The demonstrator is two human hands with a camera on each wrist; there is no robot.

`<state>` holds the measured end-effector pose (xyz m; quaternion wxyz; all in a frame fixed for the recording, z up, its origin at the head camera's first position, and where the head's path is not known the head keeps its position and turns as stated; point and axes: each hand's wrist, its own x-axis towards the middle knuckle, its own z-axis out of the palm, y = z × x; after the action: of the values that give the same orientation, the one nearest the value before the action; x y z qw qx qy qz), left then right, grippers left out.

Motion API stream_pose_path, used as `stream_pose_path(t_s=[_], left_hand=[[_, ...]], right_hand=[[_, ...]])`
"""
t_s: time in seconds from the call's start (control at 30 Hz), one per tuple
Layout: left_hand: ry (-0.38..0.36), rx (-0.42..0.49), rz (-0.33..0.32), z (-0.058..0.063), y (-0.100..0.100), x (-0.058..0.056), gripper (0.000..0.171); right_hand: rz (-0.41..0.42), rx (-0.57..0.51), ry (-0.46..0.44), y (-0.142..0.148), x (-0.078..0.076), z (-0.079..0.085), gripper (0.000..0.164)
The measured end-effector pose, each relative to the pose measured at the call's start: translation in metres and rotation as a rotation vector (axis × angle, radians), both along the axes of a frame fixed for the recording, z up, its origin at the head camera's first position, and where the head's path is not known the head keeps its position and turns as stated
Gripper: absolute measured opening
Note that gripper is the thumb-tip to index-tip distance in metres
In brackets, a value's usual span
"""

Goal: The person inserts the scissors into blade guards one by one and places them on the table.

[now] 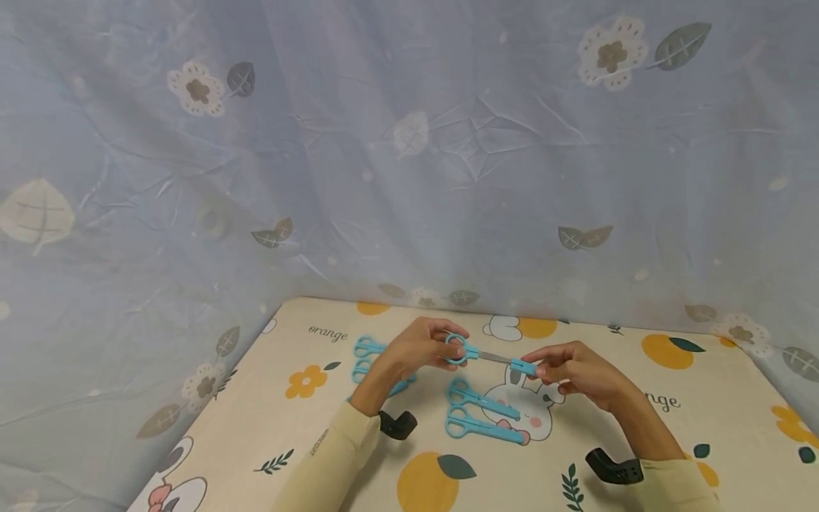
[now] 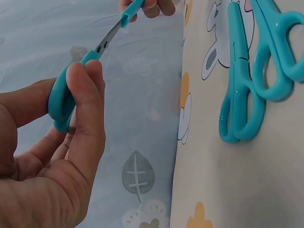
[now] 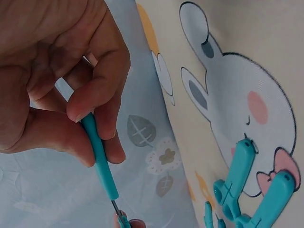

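Note:
Over the table, my left hand (image 1: 419,347) pinches a pair of light blue scissors (image 1: 471,352) by the finger loops. A stretch of bare metal blade (image 2: 110,37) runs rightward from the handles into a light blue blade cover (image 1: 524,367). My right hand (image 1: 585,375) pinches that cover between thumb and fingers; the blade's tip is hidden inside it. Below the hands lie two covered pairs of scissors, an upper pair (image 1: 488,402) and a lower pair (image 1: 489,427), loops to the left. More light blue scissors (image 1: 362,370) lie left, partly behind my left hand and wrist.
A cream cloth printed with oranges, leaves and rabbits covers the table (image 1: 512,483). A pale blue-grey curtain (image 1: 409,178) hangs along its far edge. Black wrist pieces show at my left sleeve (image 1: 339,455) and right sleeve (image 1: 672,483).

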<state>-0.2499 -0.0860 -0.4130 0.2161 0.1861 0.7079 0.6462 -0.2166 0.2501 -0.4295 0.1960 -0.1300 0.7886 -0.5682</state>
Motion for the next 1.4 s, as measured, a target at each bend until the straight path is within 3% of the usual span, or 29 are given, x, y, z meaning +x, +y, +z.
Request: stream_pose_path(t_s=[0.33, 0.7, 1.03, 1.23, 1.4], left_hand=[[0.009, -0.003, 0.007, 0.006, 0.01, -0.003, 0.035], [-0.017, -0.017, 0.029, 0.002, 0.019, 0.002, 0.033], [-0.03, -0.017, -0.006, 0.003, 0.021, 0.009, 0.037], [-0.031, -0.014, -0.017, 0.003, 0.02, 0.01, 0.037], [-0.053, -0.01, 0.01, 0.0, 0.02, 0.01, 0.038]], right_hand=[[0.005, 0.018, 0.016, 0.0, -0.004, 0.01, 0.038], [0.029, -0.007, -0.009, -0.008, -0.003, 0.004, 0.038], [0.025, 0.002, -0.033, -0.012, -0.001, 0.004, 0.039], [0.03, 0.0, -0.024, -0.012, -0.001, 0.004, 0.039], [0.003, 0.022, 0.013, -0.016, 0.0, 0.004, 0.037]])
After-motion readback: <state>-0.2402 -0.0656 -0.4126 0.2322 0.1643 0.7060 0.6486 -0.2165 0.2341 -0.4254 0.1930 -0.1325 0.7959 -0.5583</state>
